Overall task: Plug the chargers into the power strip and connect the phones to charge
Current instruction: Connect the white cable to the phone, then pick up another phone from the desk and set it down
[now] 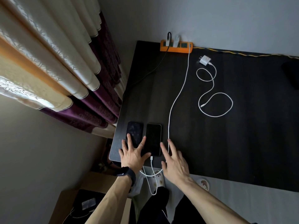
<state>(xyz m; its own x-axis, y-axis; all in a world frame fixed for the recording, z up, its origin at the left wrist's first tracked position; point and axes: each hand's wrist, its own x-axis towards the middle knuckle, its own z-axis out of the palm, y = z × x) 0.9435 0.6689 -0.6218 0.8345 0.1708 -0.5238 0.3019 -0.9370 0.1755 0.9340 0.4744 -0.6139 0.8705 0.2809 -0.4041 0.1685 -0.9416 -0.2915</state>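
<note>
Two dark phones lie side by side near the table's front left corner: the left phone (135,132) and the right phone (153,138). My left hand (133,153) rests spread over the left phone's lower end. A white cable (178,94) runs from a white charger (176,40) in the orange power strip (176,49) down to the right phone's bottom edge, its connector (151,158) at the port. My right hand (174,160) hovers open just right of that phone, over the cable. A second white charger (205,59) with a coiled cable (215,101) lies unplugged on the table.
The dark table (226,143) stands against a grey wall, with curtains (56,62) to the left. A black plug and cord (168,38) also occupy the strip. A dark object (291,73) sits at the right edge. Cardboard boxes (97,183) stand below the table's left corner.
</note>
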